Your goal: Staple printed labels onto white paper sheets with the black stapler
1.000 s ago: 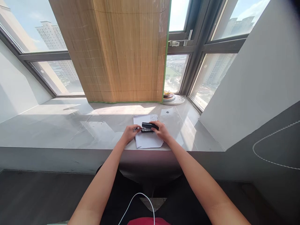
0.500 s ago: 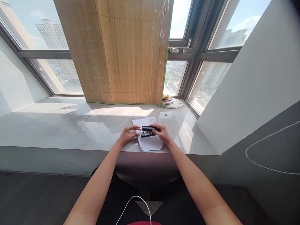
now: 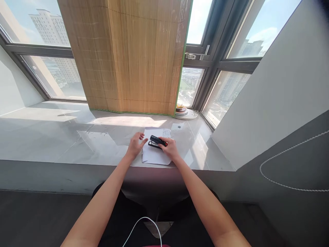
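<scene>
A black stapler rests over a stack of white paper, its front end pointing left. Around its rear end my right hand is closed, with the thumb on the near side. The stapler's top arm stands a little apart from its base. My left hand is open, just left of the stapler and beside the paper's left edge, fingers curved and holding nothing. Some printing shows at the paper's upper right corner.
Beyond the paper to the right lies a small pale sheet with dark staple-like pieces. Stacked plates stand in the window corner. A bamboo blind hangs over the back of the ledge. A beaded cord hangs at the right.
My left hand has drawn back from the stapler's front and opened. The stapler's top arm has come down nearer its base, and its rear end has swung toward me. The view has shifted slightly.
</scene>
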`<state>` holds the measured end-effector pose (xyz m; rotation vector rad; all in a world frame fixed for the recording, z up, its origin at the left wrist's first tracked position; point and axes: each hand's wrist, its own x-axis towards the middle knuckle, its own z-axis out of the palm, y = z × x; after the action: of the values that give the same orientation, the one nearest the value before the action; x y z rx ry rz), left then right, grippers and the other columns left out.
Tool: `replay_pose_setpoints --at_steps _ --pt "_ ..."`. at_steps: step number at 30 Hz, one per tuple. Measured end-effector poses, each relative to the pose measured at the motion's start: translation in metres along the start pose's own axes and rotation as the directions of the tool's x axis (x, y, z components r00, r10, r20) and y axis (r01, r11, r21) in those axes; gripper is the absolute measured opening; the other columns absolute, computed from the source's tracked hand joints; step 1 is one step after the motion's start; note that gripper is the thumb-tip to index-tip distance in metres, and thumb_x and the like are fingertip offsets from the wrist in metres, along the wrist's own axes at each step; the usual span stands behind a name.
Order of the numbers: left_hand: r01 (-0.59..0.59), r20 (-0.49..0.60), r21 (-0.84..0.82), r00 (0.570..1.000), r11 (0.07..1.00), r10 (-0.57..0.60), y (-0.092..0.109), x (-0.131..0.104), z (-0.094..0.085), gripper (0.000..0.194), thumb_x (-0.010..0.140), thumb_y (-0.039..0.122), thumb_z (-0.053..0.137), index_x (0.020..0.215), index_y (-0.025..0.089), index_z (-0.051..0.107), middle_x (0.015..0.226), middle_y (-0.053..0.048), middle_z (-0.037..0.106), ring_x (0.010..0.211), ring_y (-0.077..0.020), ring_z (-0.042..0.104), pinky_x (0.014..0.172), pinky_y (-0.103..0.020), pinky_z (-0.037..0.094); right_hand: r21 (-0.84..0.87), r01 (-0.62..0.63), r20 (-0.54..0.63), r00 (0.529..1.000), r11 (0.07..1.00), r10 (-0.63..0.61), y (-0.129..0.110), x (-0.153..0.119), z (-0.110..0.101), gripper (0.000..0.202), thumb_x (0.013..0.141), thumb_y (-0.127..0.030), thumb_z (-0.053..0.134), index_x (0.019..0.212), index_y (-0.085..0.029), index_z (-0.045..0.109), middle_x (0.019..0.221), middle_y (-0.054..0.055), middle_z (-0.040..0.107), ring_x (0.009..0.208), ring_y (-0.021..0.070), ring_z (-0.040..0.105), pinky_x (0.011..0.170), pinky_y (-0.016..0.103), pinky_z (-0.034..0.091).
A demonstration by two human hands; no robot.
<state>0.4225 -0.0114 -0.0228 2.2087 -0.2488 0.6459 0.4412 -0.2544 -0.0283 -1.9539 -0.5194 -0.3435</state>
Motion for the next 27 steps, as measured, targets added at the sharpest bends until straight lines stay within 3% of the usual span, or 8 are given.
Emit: replay_pose_setpoints --at_steps 4,9,13,17,21,24,27 --pt "0.111 -0.061 0.009 0.992 0.994 -0.11 -0.01 0.001 0.002 0.026 0.106 0.043 0.047 0.095 0.023 0.059 0.098 -0.007 0.064 0.091 -0.0223 0.063 0.09 -0.04 0.051 -0.071 -0.014 -0.029 0.999 0.997 0.012 0.008 -0.014 -0.027 0.038 0.083 -0.03 0.075 0.12 -0.027 0.082 0.105 0.006 0.082 0.094 0.027 0.073 0.093 0.045 0.058" --pt "0.162 0.018 0.122 0.986 0.979 -0.165 -0.012 0.003 0.007 0.025 0.105 0.032 0.042 0.088 0.023 0.059 0.097 -0.006 0.066 0.091 -0.0229 0.063 0.093 -0.04 0.048 -0.102 -0.107 -0.133 0.987 0.989 0.093 0.037 -0.032 -0.104 0.042 0.083 -0.04 0.074 0.121 -0.024 0.082 0.109 0.008 0.081 0.098 0.0281 0.073 0.089 0.044 0.059" --pt "0.186 0.066 0.178 0.977 0.966 -0.201 -0.008 0.003 0.008 0.035 0.107 0.032 0.035 0.088 0.023 0.062 0.097 -0.006 0.068 0.094 -0.0233 0.064 0.094 -0.04 0.044 -0.093 -0.146 -0.139 0.981 0.985 0.132 0.053 -0.04 -0.137 0.047 0.082 -0.046 0.075 0.123 -0.024 0.081 0.119 0.01 0.08 0.111 0.0317 0.072 0.094 0.047 0.058" --pt "0.2 0.081 0.188 0.973 0.962 -0.218 -0.008 0.002 0.007 0.037 0.108 0.034 0.035 0.09 0.023 0.066 0.099 -0.006 0.068 0.095 -0.0235 0.064 0.094 -0.041 0.043 -0.105 -0.147 -0.075 0.987 0.984 0.139 0.056 -0.027 -0.152 0.045 0.087 -0.058 0.072 0.117 -0.025 0.083 0.118 0.01 0.08 0.106 0.0318 0.074 0.09 0.046 0.06" --pt "0.203 0.09 0.219 0.97 0.954 -0.227 -0.007 0.002 0.008 0.037 0.109 0.034 0.036 0.09 0.024 0.066 0.098 -0.005 0.068 0.093 -0.0225 0.065 0.094 -0.039 0.044 -0.178 -0.13 -0.19 0.977 0.975 0.095 0.064 0.018 -0.162 0.056 0.101 -0.064 0.047 0.112 -0.022 0.083 0.106 0.011 0.082 0.093 0.0291 0.075 0.09 0.047 0.059" --pt "0.194 0.099 0.265 0.969 0.945 -0.227 -0.006 0.003 0.007 0.036 0.108 0.032 0.036 0.09 0.024 0.066 0.098 -0.006 0.067 0.095 -0.0233 0.065 0.092 -0.039 0.044 -0.365 -0.09 -0.068 0.995 0.927 0.07 0.077 0.06 -0.15 0.049 0.102 -0.053 0.048 0.124 -0.022 0.079 0.123 0.011 0.078 0.116 0.0316 0.071 0.103 0.049 0.055" --pt "0.179 0.111 0.278 0.97 0.944 -0.216 -0.006 0.003 0.005 0.037 0.109 0.032 0.035 0.089 0.023 0.065 0.096 -0.006 0.066 0.094 -0.0236 0.064 0.092 -0.039 0.044 -0.594 -0.021 0.167 0.975 0.804 0.149 0.091 0.086 -0.126 0.056 0.104 -0.046 0.046 0.152 -0.019 0.06 0.159 0.011 0.056 0.151 0.0295 0.046 0.126 0.047 0.037"
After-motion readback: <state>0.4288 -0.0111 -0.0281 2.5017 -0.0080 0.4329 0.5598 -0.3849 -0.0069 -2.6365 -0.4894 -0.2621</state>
